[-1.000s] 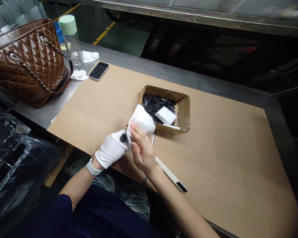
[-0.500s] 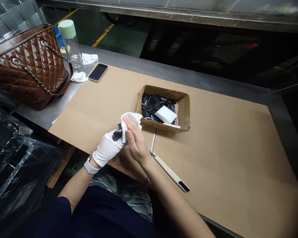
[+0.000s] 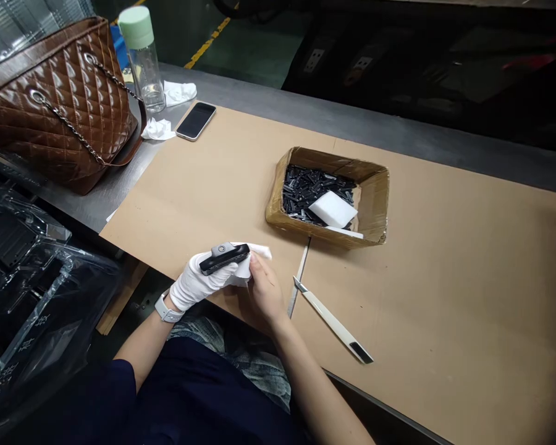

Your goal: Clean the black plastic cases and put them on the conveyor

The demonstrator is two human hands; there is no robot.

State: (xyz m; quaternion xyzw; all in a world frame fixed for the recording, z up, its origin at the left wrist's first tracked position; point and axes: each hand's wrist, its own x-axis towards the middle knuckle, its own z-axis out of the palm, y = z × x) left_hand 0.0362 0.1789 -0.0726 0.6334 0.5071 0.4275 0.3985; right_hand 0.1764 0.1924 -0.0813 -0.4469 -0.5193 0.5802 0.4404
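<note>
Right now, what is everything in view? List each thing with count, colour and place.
black part: 1, black, in the left hand
cloth: 1, white, between both hands
box: 1, cardboard, mid-table, holding small dark parts and a white block
knife: 1, white, right of hands
phone: 1, dark, far left
bottle: 1, clear, green cap
handbag: 1, brown, far left
left hand: white glove
right hand: bare

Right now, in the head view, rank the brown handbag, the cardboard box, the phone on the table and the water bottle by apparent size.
1. brown handbag, largest.
2. cardboard box.
3. water bottle.
4. phone, smallest, though close to the bottle, so that last pair is unsure.
</note>
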